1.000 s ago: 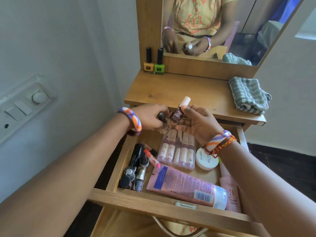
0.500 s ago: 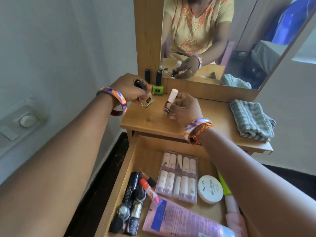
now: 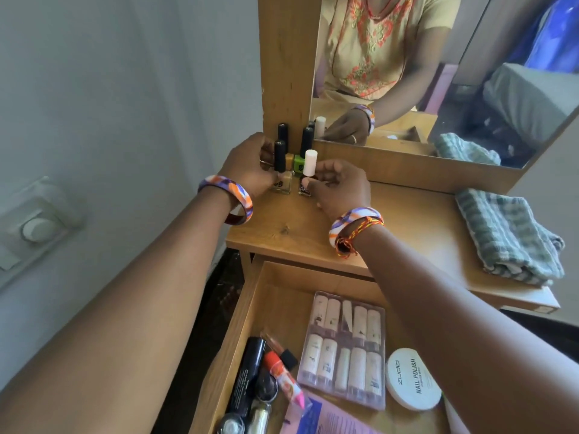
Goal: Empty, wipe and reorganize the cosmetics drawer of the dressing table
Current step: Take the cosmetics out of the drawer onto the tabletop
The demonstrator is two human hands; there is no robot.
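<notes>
- Left hand (image 3: 247, 166): fingers curled round the black-capped clear bottle (image 3: 282, 177), standing on the tabletop (image 3: 297, 227).
- Right hand (image 3: 340, 189): fingertips pinch the white-capped dark bottle (image 3: 307, 177), upright just beside it.
- Drawer (image 3: 241, 324): open below, holding a nail polish pack (image 3: 343, 349) and a round tub (image 3: 410, 379).

The towel (image 3: 507, 236) is grey-green with pale checks. Both bangles (image 3: 233, 195) swirl orange, purple and white. One nail polish bottle (image 3: 308, 173) is dark maroon with a white cap, another (image 3: 298, 162) green, black-capped. The counter (image 3: 407, 220) is light wood-grain.
</notes>
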